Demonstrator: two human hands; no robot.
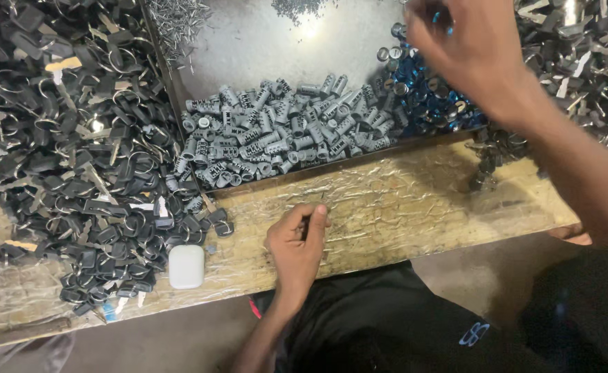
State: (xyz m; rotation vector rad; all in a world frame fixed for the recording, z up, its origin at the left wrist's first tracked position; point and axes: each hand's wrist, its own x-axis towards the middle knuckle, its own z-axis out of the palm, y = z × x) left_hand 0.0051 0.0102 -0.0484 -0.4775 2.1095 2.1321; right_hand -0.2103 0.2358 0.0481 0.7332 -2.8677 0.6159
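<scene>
Overhead, the right hand (466, 48) is reached over the blue caps (425, 97) in the metal tray (248, 41); whether its fingers are closed cannot be told. A small part is pinched in the left hand (297, 242) on the counter (400, 207). One cap is best picked cleanly.

Matt grey metal cylinders (283, 128) centre frame, glossy blue caps (425, 100) upper right, dull scuffed steel tray (262, 41), crinkled shiny foil (400, 200) over rough wooden bench (13, 290), smooth white plastic case (186, 266) lower left

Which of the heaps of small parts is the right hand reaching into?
The heap of shiny blue round caps at the tray's right end. The right hand hovers directly over it; the grey metal cylinders lie further left, untouched.
</scene>
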